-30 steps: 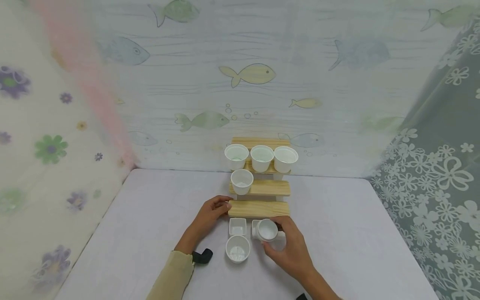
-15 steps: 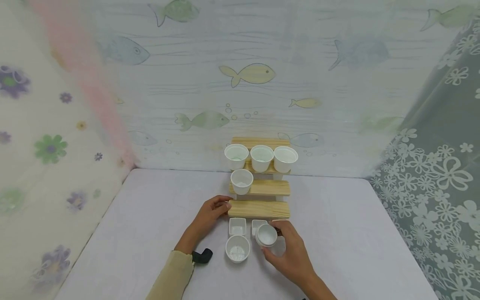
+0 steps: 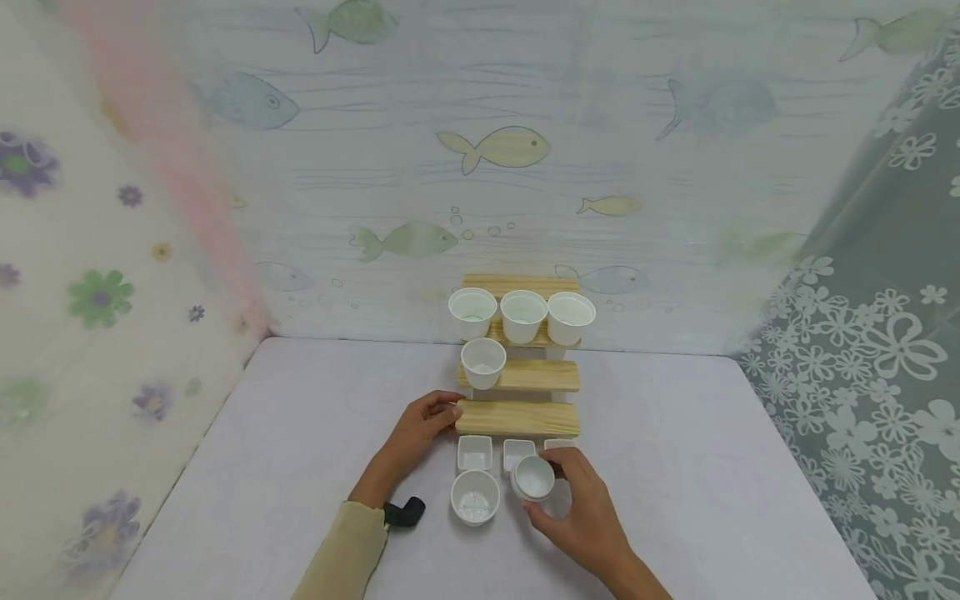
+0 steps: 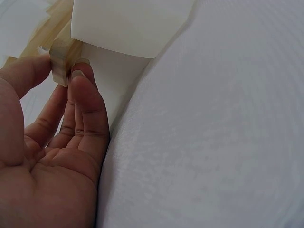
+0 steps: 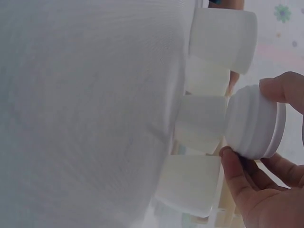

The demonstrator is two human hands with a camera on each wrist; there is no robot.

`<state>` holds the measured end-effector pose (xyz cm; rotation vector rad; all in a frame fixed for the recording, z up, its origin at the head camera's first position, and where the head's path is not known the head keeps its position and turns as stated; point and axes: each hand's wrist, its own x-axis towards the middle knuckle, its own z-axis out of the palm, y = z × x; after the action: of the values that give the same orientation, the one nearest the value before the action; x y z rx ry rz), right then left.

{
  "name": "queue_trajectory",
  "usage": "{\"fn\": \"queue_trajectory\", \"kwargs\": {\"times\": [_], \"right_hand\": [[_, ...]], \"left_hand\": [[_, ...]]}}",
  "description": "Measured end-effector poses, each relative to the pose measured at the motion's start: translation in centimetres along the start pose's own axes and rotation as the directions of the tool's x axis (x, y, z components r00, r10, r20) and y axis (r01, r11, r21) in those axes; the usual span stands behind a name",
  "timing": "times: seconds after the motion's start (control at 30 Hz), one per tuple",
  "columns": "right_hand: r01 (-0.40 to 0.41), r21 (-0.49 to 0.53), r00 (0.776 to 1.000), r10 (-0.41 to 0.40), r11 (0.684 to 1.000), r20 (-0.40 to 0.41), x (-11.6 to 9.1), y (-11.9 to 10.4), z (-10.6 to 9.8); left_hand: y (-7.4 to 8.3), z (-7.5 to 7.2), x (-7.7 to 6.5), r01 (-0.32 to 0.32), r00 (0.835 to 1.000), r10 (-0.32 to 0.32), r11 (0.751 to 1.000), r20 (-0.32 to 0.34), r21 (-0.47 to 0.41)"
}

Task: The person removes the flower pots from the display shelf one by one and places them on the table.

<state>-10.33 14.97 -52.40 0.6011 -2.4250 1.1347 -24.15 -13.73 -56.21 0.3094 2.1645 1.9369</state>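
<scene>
My right hand (image 3: 581, 508) holds a small round white cup (image 3: 534, 477) between thumb and fingers, its mouth facing up. Ridges run round its side in the right wrist view, where it overlaps a white square cup (image 5: 202, 121). My left hand (image 3: 420, 425) pinches the left end of the lowest plank of a stepped wooden stand (image 3: 517, 417), thumb on one side and fingertips on the other in the left wrist view. A larger round white cup (image 3: 476, 498) stands on the table between my hands. Behind it sits another square cup (image 3: 475, 453).
Three round cups, among them the middle one (image 3: 523, 317), line an upper step. A single cup (image 3: 483, 363) stands at the left of the step below. Another square cup (image 3: 558, 444) is partly behind my right fingers. White cloth covers the table (image 3: 712, 467).
My right hand has drawn the round cup slightly toward me, uncovering more of the square cups behind it. The left hand stays at the stand.
</scene>
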Motion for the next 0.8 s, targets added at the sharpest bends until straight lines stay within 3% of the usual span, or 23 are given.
{"fn": "queue_trajectory", "kwargs": {"times": [0.53, 0.8], "right_hand": [[0.013, 0.005, 0.999, -0.013, 1.000, 0.040, -0.34, -0.44, -0.20], [-0.018, -0.031, 0.997, 0.020, 0.999, 0.075, -0.41, -0.91, -0.25]], "left_hand": [[-0.04, -0.06, -0.01, 0.005, 1.000, -0.005, 1.000, 0.006, -0.022], [-0.35, 0.04, 0.15, 0.001, 1.000, -0.001, 0.999, -0.006, -0.038]]}}
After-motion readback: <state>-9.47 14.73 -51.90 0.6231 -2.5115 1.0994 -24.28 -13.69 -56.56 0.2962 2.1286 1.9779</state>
